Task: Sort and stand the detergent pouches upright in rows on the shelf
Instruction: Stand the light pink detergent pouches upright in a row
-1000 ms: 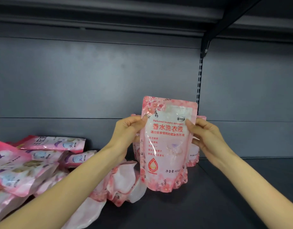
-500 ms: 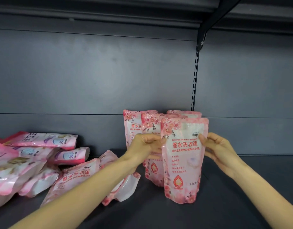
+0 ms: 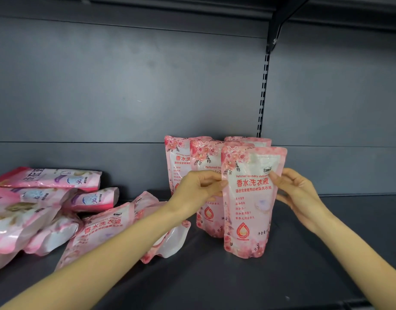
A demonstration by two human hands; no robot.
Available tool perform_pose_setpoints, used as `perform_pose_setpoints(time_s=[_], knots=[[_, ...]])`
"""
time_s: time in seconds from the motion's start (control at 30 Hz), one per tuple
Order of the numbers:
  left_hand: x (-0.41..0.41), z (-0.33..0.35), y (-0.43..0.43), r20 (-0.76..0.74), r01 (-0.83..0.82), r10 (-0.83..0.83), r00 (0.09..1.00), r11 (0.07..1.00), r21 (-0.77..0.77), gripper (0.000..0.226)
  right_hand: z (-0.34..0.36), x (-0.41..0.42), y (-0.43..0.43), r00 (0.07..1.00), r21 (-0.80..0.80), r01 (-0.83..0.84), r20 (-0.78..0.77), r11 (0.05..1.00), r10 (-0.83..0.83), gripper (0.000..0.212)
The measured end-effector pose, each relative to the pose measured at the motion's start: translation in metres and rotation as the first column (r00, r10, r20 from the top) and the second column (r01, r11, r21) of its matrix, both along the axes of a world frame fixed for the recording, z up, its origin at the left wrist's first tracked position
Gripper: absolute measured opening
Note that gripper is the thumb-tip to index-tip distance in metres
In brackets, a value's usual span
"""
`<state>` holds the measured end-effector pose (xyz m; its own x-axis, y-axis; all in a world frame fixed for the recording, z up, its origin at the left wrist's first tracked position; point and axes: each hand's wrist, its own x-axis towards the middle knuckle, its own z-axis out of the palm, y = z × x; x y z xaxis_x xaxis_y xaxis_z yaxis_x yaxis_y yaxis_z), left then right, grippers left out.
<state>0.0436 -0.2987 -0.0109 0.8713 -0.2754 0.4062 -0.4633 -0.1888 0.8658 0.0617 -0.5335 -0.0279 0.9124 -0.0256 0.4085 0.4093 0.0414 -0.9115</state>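
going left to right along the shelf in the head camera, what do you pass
Pile of lying pouches → flat pink pouch → left hand → front standing pouch, held at both edges → right hand → bare shelf.

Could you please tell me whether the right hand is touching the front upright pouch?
Touching: the head view shows the right hand with fingertips on the front pouch's right edge.

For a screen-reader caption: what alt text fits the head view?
Two hands, left hand and right hand, steady an upright pink detergent pouch on a dark shelf, before other standing pouches; more pouches lie heaped left.
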Motion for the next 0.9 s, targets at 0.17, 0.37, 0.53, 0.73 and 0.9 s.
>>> perform_pose_setpoints(time_s=[0.17, 0.37, 0.53, 0.73, 0.9], knots=[[-0.004, -0.003, 0.010, 0.136, -0.058, 0.033, 0.990, 0.981, 0.183, 0.023, 0.001, -0.013, 0.011, 0.971, -0.223, 0.236, 0.028, 0.946, -0.236, 0.033], [-0.011, -0.011, 0.042, 0.385, -0.321, 0.116, 0.916, 0.787, 0.527, 0.034, -0.007, -0.038, 0.012, 0.899, -0.747, 0.308, 0.026, 0.589, -0.437, 0.080], [-0.016, -0.019, 0.087, 0.472, -0.456, 0.125, 0.873, 0.554, 0.696, 0.072, -0.014, -0.069, 0.022, 0.838, -0.977, 0.140, 0.031, 0.159, -0.545, 0.070], [-0.023, -0.026, 0.140, 0.434, -0.466, 0.180, 0.883, 0.449, 0.762, 0.098, -0.012, -0.100, 0.056, 0.843, -0.967, 0.229, 0.253, -0.109, -0.474, 0.063], [-0.033, -0.030, 0.176, 0.402, -0.452, 0.208, 0.892, 0.391, 0.802, 0.113, -0.012, -0.120, 0.096, 0.846, -0.928, 0.302, 0.366, -0.219, -0.386, 0.048]])
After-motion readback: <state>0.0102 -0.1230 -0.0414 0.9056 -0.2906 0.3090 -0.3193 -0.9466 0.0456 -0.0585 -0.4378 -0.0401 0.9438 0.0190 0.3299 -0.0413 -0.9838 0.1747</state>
